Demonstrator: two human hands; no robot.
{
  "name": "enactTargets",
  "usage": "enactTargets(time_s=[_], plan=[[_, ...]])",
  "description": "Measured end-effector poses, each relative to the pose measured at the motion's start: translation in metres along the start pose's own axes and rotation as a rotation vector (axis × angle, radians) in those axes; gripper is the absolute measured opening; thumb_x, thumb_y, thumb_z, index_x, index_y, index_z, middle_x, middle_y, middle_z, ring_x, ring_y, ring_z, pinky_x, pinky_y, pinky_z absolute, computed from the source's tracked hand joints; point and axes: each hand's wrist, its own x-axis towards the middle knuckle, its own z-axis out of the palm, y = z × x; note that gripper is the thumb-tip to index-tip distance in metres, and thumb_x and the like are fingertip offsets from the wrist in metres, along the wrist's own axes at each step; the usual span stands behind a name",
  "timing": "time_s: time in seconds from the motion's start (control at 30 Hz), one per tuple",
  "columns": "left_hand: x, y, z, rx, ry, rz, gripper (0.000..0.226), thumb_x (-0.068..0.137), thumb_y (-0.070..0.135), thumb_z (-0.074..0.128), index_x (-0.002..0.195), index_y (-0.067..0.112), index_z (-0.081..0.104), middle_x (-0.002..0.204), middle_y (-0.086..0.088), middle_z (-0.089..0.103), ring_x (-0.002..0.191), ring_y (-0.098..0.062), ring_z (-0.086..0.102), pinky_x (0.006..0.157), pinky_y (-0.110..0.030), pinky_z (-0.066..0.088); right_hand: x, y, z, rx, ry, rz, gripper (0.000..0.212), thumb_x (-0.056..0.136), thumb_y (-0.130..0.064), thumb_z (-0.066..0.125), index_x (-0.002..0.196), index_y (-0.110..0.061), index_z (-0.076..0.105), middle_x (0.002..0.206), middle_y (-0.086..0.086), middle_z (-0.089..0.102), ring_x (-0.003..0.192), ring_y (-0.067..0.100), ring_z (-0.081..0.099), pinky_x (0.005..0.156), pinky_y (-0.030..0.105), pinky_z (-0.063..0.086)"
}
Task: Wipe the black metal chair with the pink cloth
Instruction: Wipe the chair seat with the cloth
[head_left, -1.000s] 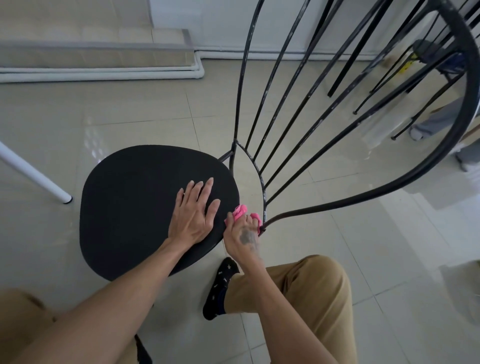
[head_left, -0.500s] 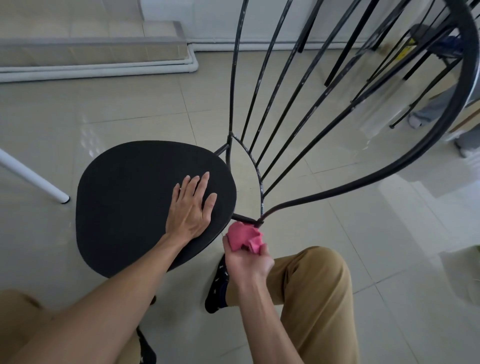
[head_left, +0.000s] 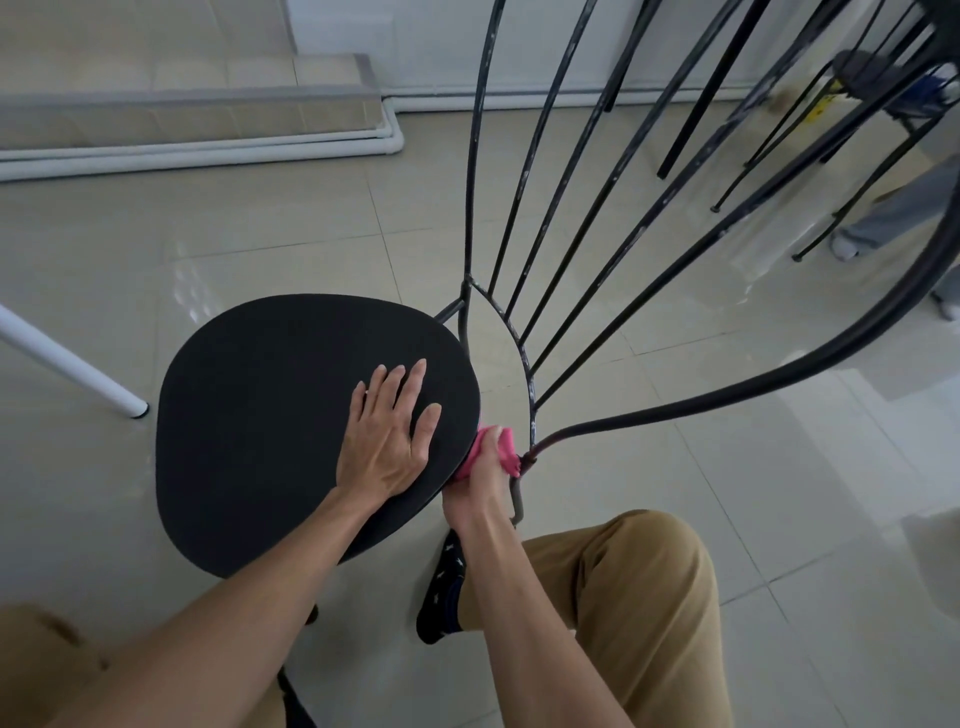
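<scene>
- A white round tube leg (head_left: 67, 364) slants in from 9 o'clock and ends in a dark foot on the floor.
- The black metal chair (head_left: 260, 426) fills the middle. Its seat is a matte, rounded, egg-shaped pad with a fine grain.
- The left hand (head_left: 387, 436) lies palm-down on the seat's 3 o'clock side. Its fingers are straight and slightly spread, pointing to 1 o'clock, and it holds nothing.
- The bunched, soft pink cloth (head_left: 496, 449) sits at the seat's 3 o'clock edge. It is pressed between the seat rim and the joint where the backrest hoop meets the frame.
- The right hand (head_left: 475, 499) reaches up from 5 o'clock, with its fingers curled tight round the cloth.
- Thin black backrest rods (head_left: 524, 208), flecked with pale chips, fan out toward 1 o'clock inside a thicker curved hoop.
- A bent knee in tan trousers (head_left: 639, 597) and a black patterned sock (head_left: 441, 597) show at 5 o'clock.
- The glossy beige tiled floor (head_left: 260, 234) reflects light, and white pipes (head_left: 208, 150) run along a raised tiled step at 11 o'clock.
- More thin black furniture legs (head_left: 691, 114) stand at 2 o'clock.
</scene>
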Motion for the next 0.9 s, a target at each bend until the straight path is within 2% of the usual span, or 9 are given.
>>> enactTargets(time_s=[0.1,0.23,0.33,0.43,0.53,0.6,0.67,0.8,0.9], plan=[[0.0,0.001,-0.001,0.005,-0.004,-0.002,0.065,0.103,0.055,0.018,0.16,0.025,0.02,0.16,-0.011,0.036,0.153,-0.031,0.023,0.125,-0.053,0.017,-0.005,-0.008,0.005,-0.043,0.055,0.081,0.031,0.099,-0.038,0.055,0.088,-0.01,0.062,0.088,0.008,0.07,0.079,0.023,0.067,0.092,0.052,0.057],[0.0,0.003,-0.004,0.0,-0.01,-0.007,0.066,0.102,0.055,0.017,0.161,0.024,0.021,0.161,-0.011,0.036,0.153,-0.032,0.023,0.126,-0.052,0.016,-0.024,-0.004,0.0,-0.134,0.151,0.102,0.021,0.099,-0.029,0.06,0.105,-0.01,0.066,0.087,0.008,0.073,0.079,0.023,0.071,0.07,0.042,0.062],[0.0,0.003,-0.006,-0.019,-0.017,-0.006,0.068,0.101,0.055,0.016,0.161,0.023,0.02,0.161,-0.011,0.035,0.154,-0.031,0.021,0.126,-0.052,0.014,-0.046,0.013,-0.005,-0.195,0.145,0.025,0.017,0.098,-0.032,0.061,0.109,-0.021,0.065,0.099,0.003,0.072,0.092,0.017,0.067,0.085,0.04,0.058],[0.0,0.003,-0.007,-0.042,-0.015,-0.01,0.068,0.1,0.055,0.016,0.161,0.024,0.019,0.162,-0.009,0.034,0.155,-0.029,0.02,0.126,-0.051,0.013,-0.063,0.019,-0.007,-0.419,0.128,-0.183,0.033,0.097,-0.047,0.056,0.119,-0.024,0.063,0.108,-0.001,0.069,0.102,0.015,0.063,0.088,0.031,0.048],[0.0,0.002,-0.006,-0.09,-0.001,-0.016,0.069,0.099,0.055,0.015,0.161,0.025,0.019,0.163,-0.006,0.033,0.155,-0.025,0.018,0.127,-0.048,0.011,-0.069,0.019,-0.004,-0.582,0.019,-0.328,0.057,0.099,-0.044,0.052,0.151,-0.025,0.036,0.134,-0.002,0.057,0.119,0.009,0.054,0.1,0.026,0.042],[0.0,0.001,-0.005,-0.159,0.009,-0.025,0.069,0.1,0.055,0.014,0.161,0.025,0.017,0.165,-0.001,0.029,0.156,-0.02,0.016,0.128,-0.044,0.008,-0.065,0.022,-0.003,-0.74,0.049,-0.329,0.061,0.1,-0.045,0.051,0.152,-0.022,0.031,0.126,0.0,0.058,0.105,0.004,0.058,0.088,0.019,0.047],[0.0,-0.001,-0.006,-0.244,0.025,-0.037,0.069,0.1,0.054,0.013,0.162,0.024,0.015,0.167,0.003,0.026,0.155,-0.016,0.018,0.128,-0.042,0.009,-0.059,0.021,0.003,-0.893,0.124,-0.317,0.057,0.1,-0.051,0.046,0.145,-0.017,0.037,0.115,0.004,0.061,0.094,0.012,0.062,0.074,0.024,0.051],[-0.001,-0.003,-0.01,-0.4,0.056,-0.066,0.064,0.102,0.05,0.016,0.162,0.027,0.013,0.163,0.003,0.034,0.149,-0.004,0.03,0.128,-0.038,0.011,-0.055,0.016,0.01,-1.041,0.067,-0.265,0.069,0.1,-0.059,0.035,0.153,-0.016,0.027,0.139,0.008,0.049,0.124,0.025,0.051,0.102,0.033,0.039],[-0.001,-0.003,-0.011,-0.453,0.087,-0.065,0.061,0.104,0.047,0.018,0.161,0.027,0.013,0.162,0.009,0.034,0.143,0.002,0.037,0.127,-0.034,0.014,-0.047,0.007,0.019,-1.25,-0.014,-0.489,0.066,0.103,-0.049,0.037,0.157,-0.018,0.015,0.154,0.01,0.038,0.135,0.025,0.044,0.11,0.039,0.038]])
